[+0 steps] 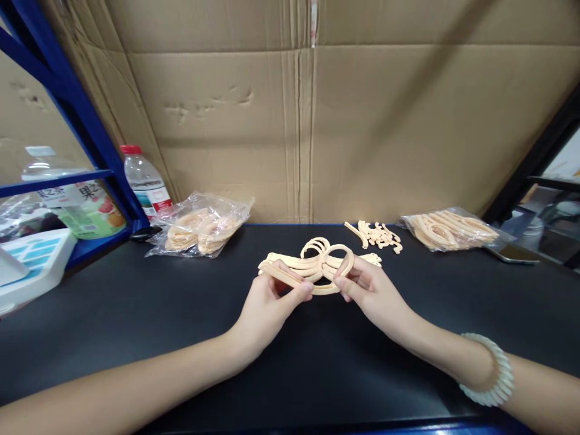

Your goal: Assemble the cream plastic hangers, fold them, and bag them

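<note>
A pale curved strip is held up at the centre of the table, gripped between the thumb and fingers of the left hand and of the right hand. Its long axis runs roughly from 10 to 4 o'clock: the straight end points to 10, while the other end curls into a loop whose top bends towards 12.

Taking the strip as the clock's centre, similar strips lie just beyond at 12, small curved pieces at 2, one clear bag between 2 and 3, and another bag at 10, near a red-capped bottle.

The table is black and smooth. Brown cardboard walls off 12 o'clock; a blue rack stands towards 10. A pale bracelet rings the right wrist.
</note>
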`<action>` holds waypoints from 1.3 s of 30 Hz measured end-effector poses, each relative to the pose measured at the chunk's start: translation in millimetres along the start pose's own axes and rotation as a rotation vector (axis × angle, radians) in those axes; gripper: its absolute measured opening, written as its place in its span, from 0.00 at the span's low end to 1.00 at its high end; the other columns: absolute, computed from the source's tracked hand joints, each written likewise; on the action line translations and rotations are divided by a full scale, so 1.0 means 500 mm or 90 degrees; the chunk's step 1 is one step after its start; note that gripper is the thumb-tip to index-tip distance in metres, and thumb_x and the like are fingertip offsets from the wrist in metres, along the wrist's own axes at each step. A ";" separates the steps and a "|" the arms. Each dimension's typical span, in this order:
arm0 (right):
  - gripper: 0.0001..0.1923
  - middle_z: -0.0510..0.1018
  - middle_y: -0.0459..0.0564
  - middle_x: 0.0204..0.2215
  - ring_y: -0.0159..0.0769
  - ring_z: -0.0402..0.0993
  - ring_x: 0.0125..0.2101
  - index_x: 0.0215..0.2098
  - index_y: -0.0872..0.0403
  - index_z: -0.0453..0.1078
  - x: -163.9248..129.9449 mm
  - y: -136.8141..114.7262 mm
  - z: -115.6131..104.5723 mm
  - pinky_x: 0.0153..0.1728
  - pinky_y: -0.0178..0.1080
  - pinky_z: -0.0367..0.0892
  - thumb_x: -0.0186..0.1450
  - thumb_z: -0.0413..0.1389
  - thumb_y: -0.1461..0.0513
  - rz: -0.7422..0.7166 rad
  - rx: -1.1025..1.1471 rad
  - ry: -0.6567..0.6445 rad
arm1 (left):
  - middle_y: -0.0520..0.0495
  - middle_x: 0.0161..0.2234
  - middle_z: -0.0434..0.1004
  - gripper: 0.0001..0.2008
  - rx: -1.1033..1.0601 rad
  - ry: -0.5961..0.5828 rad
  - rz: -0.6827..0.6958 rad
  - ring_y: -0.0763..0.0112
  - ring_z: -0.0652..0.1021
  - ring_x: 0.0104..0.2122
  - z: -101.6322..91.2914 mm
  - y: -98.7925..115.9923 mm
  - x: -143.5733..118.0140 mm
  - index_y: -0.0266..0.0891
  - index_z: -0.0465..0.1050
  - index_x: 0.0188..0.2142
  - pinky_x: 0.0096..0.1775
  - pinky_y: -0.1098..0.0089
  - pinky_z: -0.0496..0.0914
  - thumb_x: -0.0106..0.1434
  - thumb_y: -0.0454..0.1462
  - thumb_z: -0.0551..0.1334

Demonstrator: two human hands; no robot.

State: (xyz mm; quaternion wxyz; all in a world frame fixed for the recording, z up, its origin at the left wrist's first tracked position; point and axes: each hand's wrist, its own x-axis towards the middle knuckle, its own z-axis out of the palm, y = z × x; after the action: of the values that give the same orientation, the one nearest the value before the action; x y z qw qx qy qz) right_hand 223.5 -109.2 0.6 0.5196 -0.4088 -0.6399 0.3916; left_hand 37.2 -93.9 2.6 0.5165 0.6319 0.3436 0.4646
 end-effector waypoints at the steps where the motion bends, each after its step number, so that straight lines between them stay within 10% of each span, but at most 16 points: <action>1: 0.07 0.64 0.41 0.22 0.28 0.60 0.21 0.27 0.52 0.63 0.000 0.002 -0.001 0.22 0.33 0.58 0.59 0.56 0.60 0.007 0.006 -0.005 | 0.45 0.36 0.78 0.08 -0.003 0.007 0.004 0.64 0.77 0.37 0.000 -0.001 0.001 0.35 0.74 0.32 0.38 0.66 0.73 0.56 0.38 0.67; 9: 0.11 0.70 0.44 0.24 0.29 0.63 0.22 0.30 0.54 0.69 0.003 -0.004 0.004 0.22 0.34 0.62 0.59 0.60 0.55 0.058 0.013 -0.036 | 0.49 0.36 0.73 0.09 -0.042 0.053 0.038 0.72 0.76 0.34 0.004 -0.008 0.012 0.38 0.66 0.37 0.33 0.74 0.73 0.61 0.39 0.64; 21: 0.17 0.74 0.45 0.22 0.32 0.72 0.22 0.27 0.55 0.68 0.014 -0.004 0.005 0.23 0.36 0.70 0.55 0.63 0.50 0.078 0.049 -0.098 | 0.47 0.34 0.77 0.10 -0.103 -0.098 -0.080 0.69 0.77 0.33 0.021 -0.001 0.004 0.34 0.72 0.33 0.39 0.68 0.72 0.52 0.36 0.69; 29: 0.11 0.77 0.50 0.27 0.40 0.71 0.30 0.29 0.49 0.74 0.119 0.013 -0.167 0.35 0.44 0.66 0.63 0.55 0.54 -0.226 -0.493 0.057 | 0.51 0.27 0.75 0.10 -0.122 -0.037 -0.130 0.72 0.76 0.30 0.016 0.006 0.009 0.35 0.71 0.28 0.38 0.68 0.71 0.48 0.33 0.71; 39: 0.13 0.79 0.54 0.41 0.47 0.69 0.45 0.38 0.51 0.78 0.160 0.099 -0.268 0.49 0.51 0.63 0.62 0.52 0.65 -0.215 -0.665 -0.194 | 0.51 0.30 0.75 0.11 -0.150 -0.036 -0.143 0.73 0.77 0.33 0.011 -0.002 0.015 0.35 0.70 0.30 0.42 0.68 0.71 0.51 0.34 0.71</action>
State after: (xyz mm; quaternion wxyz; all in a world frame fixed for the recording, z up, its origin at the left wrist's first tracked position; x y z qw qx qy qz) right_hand 351.2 -6.9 2.8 0.2061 -0.4423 -0.8728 -0.0109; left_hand 44.7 -88.5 3.2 0.6451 0.5372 0.3409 0.4231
